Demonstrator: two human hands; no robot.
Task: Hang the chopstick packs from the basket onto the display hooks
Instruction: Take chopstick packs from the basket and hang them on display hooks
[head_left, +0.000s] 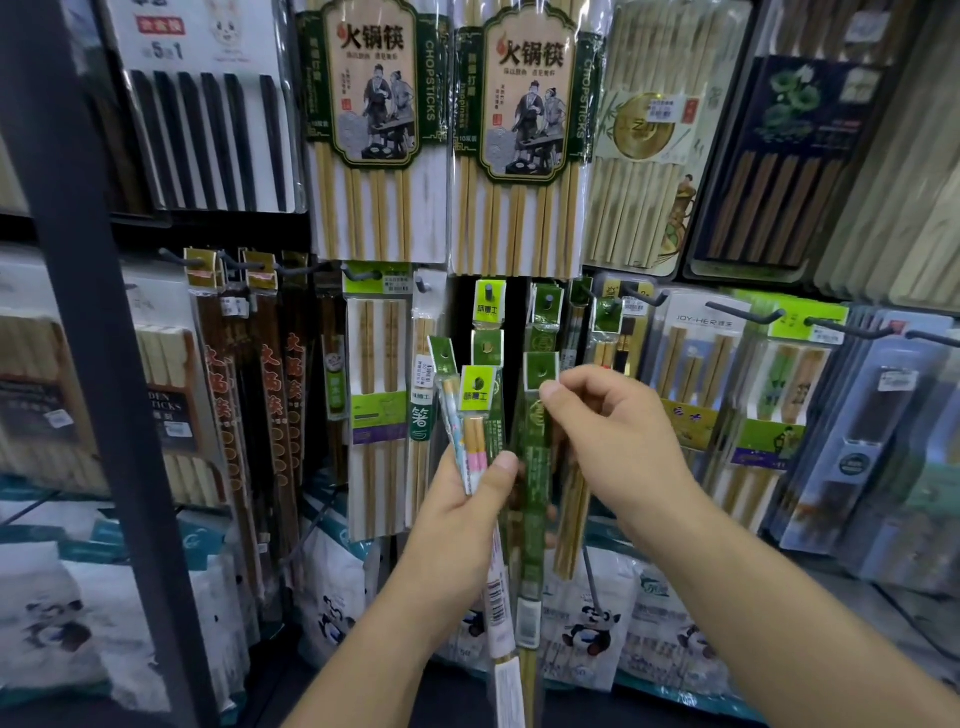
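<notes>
Shop rack of hung chopstick packs (371, 130) behind; left hand (462, 512) grips several small packs (475, 410) just left of long green pack (532, 467); right hand (613, 431) pinches that pack's top.

Dim, even shop light; soft blur and wide-angle bending toward edges.

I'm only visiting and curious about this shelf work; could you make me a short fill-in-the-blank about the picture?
1. The left hand holds a bundle of packs, pressed by its ____.
2. The right hand pinches a long pack coloured ____.
3. The big packs hanging top centre carry the English word ____.
4. The bags down below picture a ____.
Missing: thumb; green; CHOPSTICKS; panda.
</notes>
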